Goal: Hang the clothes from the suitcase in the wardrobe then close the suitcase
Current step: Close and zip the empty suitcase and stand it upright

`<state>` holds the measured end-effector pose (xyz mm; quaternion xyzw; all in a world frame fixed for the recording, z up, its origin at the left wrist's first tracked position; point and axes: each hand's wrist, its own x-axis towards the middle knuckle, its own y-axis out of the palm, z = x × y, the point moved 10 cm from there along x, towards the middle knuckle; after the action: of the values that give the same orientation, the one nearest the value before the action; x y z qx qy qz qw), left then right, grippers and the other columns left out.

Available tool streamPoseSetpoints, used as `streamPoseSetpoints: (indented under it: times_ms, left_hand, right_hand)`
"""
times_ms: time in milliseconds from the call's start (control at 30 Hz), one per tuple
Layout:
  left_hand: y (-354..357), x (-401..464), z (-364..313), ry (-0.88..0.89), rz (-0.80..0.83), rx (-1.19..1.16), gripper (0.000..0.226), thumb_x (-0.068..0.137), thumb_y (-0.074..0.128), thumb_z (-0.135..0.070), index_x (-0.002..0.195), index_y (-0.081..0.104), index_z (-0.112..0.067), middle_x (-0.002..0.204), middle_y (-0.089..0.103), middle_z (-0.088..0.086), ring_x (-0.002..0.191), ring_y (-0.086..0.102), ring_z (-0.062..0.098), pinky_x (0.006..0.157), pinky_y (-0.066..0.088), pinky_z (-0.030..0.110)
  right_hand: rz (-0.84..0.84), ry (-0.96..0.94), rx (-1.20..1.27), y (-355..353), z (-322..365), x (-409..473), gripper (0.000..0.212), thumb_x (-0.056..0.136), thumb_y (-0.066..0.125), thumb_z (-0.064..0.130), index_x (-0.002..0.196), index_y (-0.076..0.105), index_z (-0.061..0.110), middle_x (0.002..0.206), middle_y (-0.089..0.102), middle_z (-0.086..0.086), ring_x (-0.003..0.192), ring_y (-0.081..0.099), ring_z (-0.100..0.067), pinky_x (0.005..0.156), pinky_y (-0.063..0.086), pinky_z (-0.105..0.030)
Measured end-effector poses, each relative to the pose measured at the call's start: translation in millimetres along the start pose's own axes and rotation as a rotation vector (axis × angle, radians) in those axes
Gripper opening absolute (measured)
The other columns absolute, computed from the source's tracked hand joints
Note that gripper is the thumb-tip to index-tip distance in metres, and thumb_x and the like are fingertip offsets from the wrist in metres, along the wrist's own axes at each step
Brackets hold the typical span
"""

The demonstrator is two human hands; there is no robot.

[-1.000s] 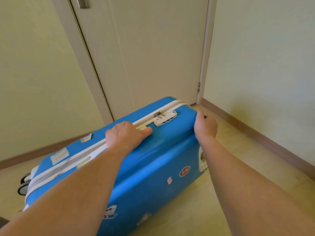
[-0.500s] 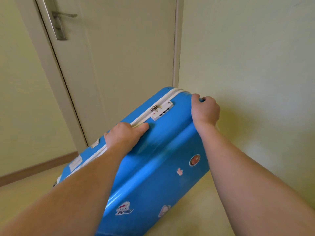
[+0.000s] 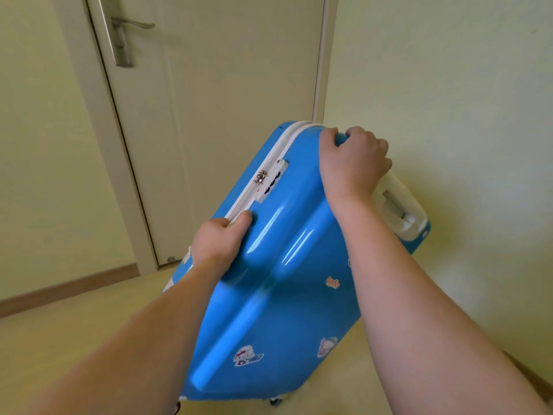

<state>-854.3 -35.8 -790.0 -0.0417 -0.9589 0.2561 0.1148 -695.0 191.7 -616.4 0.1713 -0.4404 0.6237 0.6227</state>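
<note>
Gripping the zipped-shut blue suitcase (image 3: 278, 295), tilted on the floor by the door (image 3: 224, 115), left hand (image 3: 218, 244) at its seam, right hand (image 3: 353, 163) clamped over its top corner, suggests closing is done.

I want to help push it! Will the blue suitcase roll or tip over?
The suitcase is tilted, gripped by the left hand and right hand, so it would probably tip if released. A wheel at the bottom suggests it rolls. Its shiny shell looks stiff and maybe slippery.
</note>
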Motion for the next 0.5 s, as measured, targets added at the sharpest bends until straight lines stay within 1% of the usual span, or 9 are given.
streamPoseSetpoints:
  times_ms: [133,200,267,367,433,500]
  left_hand:
    - [-24.3,0.0,25.9,-0.019,-0.031,-0.090,0.051,0.072,0.050,-0.064,0.061,0.029,-0.018,0.059,0.029,0.003,0.056,0.030,0.021,0.056,0.023,0.032]
    - [-37.0,-0.1,39.5,-0.040,-0.047,-0.101,0.050,0.071,0.046,-0.065,0.063,0.035,-0.017,0.061,0.034,0.004,0.057,0.033,0.021,0.058,0.027,0.033]
    - [-46.8,-0.8,55.2,-0.074,-0.051,-0.120,0.050,0.069,0.042,-0.066,0.065,0.041,-0.016,0.062,0.038,0.005,0.059,0.036,0.023,0.059,0.029,0.033]
    - [-59.4,-4.9,89.4,-0.167,-0.059,-0.214,0.053,0.068,0.041,-0.066,0.069,0.048,-0.013,0.065,0.045,0.006,0.063,0.041,0.023,0.061,0.032,0.034]
    - [-64.9,-9.0,117.8,-0.235,-0.058,-0.324,0.055,0.066,0.043,-0.066,0.068,0.052,-0.012,0.067,0.050,0.008,0.066,0.044,0.023,0.063,0.035,0.035]
    - [-66.7,-12.7,139.9,-0.272,-0.044,-0.378,0.058,0.066,0.042,-0.065,0.071,0.055,-0.008,0.071,0.053,0.010,0.068,0.044,0.023,0.064,0.035,0.036]
  right_hand:
    - [-0.007,-0.070,-0.020,6.6,41.8,-21.2,0.038,0.087,0.038,0.041,0.083,0.062,0.012,0.083,0.064,-0.004,0.093,0.048,-0.028,0.077,0.037,-0.041]
    - [-0.009,-0.096,-0.017,7.9,63.9,-33.4,0.037,0.086,0.038,0.042,0.082,0.061,0.014,0.084,0.064,-0.003,0.093,0.049,-0.028,0.078,0.038,-0.041]
    - [-0.006,-0.119,-0.014,9.4,86.7,-47.0,0.037,0.086,0.039,0.042,0.086,0.063,0.014,0.087,0.065,-0.003,0.096,0.050,-0.028,0.083,0.039,-0.044]
    - [0.007,-0.150,-0.008,12.0,122.2,-74.1,0.034,0.084,0.042,0.041,0.087,0.064,0.015,0.089,0.064,-0.001,0.097,0.051,-0.028,0.090,0.036,-0.046]
    - [0.002,-0.181,0.003,15.1,146.4,-98.4,0.029,0.081,0.046,0.038,0.082,0.062,0.014,0.084,0.061,-0.001,0.094,0.052,-0.028,0.091,0.035,-0.048]
    - [-0.009,-0.212,0.006,19.1,164.2,-121.1,0.025,0.078,0.048,0.036,0.076,0.060,0.014,0.079,0.059,-0.002,0.090,0.052,-0.029,0.091,0.036,-0.050]
